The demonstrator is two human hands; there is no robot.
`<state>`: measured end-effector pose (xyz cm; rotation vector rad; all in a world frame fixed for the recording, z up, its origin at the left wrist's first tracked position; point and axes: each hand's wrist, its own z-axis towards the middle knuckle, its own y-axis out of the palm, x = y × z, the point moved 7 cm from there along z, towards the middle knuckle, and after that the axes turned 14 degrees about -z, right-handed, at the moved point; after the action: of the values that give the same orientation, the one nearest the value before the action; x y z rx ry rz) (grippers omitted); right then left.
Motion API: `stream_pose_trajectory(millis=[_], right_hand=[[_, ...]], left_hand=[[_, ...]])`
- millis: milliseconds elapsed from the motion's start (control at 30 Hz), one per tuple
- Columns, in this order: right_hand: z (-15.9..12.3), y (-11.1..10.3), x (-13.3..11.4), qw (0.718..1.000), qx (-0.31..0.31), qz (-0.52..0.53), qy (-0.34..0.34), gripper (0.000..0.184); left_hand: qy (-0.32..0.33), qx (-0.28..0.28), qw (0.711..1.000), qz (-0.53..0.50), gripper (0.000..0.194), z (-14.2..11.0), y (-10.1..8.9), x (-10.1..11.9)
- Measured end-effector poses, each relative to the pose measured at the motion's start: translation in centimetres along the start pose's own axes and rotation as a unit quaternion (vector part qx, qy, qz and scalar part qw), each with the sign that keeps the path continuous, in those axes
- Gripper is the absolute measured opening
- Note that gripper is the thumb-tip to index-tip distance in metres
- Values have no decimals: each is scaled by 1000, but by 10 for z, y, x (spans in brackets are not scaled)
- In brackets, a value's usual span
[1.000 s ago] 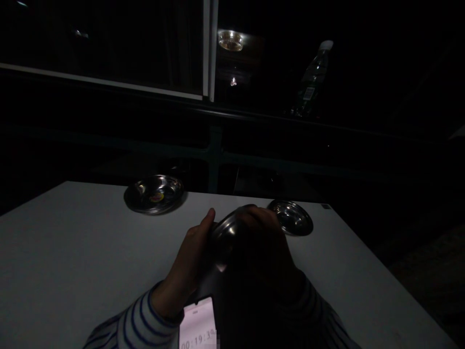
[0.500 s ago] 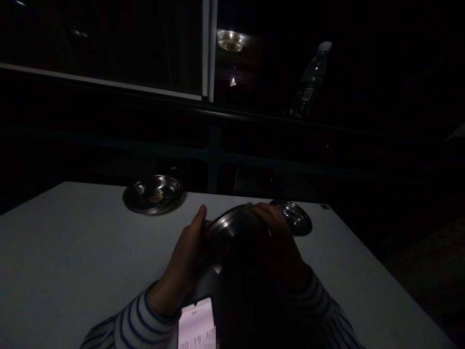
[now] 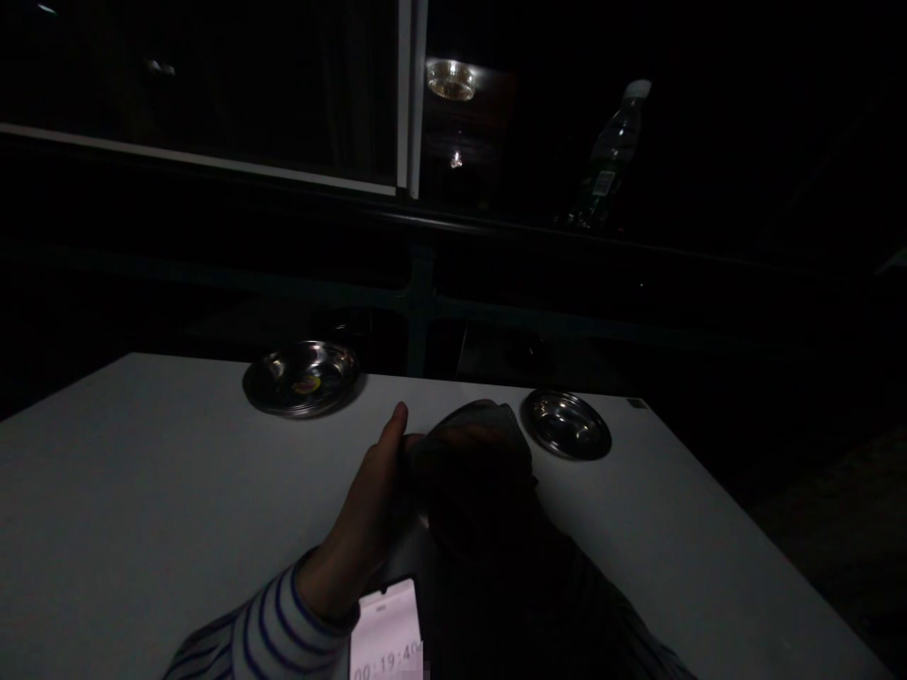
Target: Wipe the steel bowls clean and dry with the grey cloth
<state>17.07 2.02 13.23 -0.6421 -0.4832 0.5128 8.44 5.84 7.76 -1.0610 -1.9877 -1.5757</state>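
Observation:
My left hand (image 3: 372, 496) grips the left side of a shiny metal dish (image 3: 464, 412), thumb pointing up along its edge. The dish is held tilted above the table and is mostly covered. My right hand (image 3: 482, 482) lies in deep shadow across its face, pressing a thin greyish cloth (image 3: 511, 425) against it. The right fingers are hard to make out in the dark. Just below my hands, a lit phone (image 3: 386, 628) shows a running timer.
Several stacked metal dishes (image 3: 301, 380), the top one with a yellow-red sticker, sit at the table's far left. Another metal dish (image 3: 567, 425) lies at the far right of the white table (image 3: 177, 491). Beyond stands a plastic bottle (image 3: 610, 156) near a window frame (image 3: 409, 104).
My right hand has moved left and nearer across the dish from its right rim, bringing the cloth into view. The right-hand dish shows fully now. My left hand keeps its hold.

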Motion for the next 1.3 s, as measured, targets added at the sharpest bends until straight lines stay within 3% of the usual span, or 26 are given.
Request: stream_pose_trajectory(millis=[100,300,400,533,633,700,867,933,1033,1200,1300], right_hand=[[-4,0,23,997,-9,40,58,35],[-15,13,67,975,-54,113,182,27],[-14,17,53,986,-47,75,141,32],[-9,12,12,998,-1,9,55,40],[-6,11,-6,1000,-1,18,7,38],[-5,9,-1,999,-6,29,15,37],[-9,8,45,989,-24,71,130,30],[-11,9,53,986,-28,72,145,29],[-10,11,40,992,-19,32,117,36],[-9,14,-6,1000,-11,12,21,42],[-8,13,-9,1000,-26,12,12,41]], left_hand=[[11,14,1000,13,52,1,-4,1],[30,20,999,11,52,-2,-4,5],[11,13,1000,-3,53,-3,0,3],[-38,10,997,-61,52,-3,3,-3],[-49,12,996,-78,51,-3,3,-2],[-46,16,996,-68,53,-3,3,-1],[-16,34,998,-40,53,-2,-1,1],[-10,35,999,-28,52,-3,-1,1],[-21,22,999,-40,53,-4,2,1],[-25,34,996,-78,47,-4,1,1],[-16,35,996,-77,49,-3,1,3]])
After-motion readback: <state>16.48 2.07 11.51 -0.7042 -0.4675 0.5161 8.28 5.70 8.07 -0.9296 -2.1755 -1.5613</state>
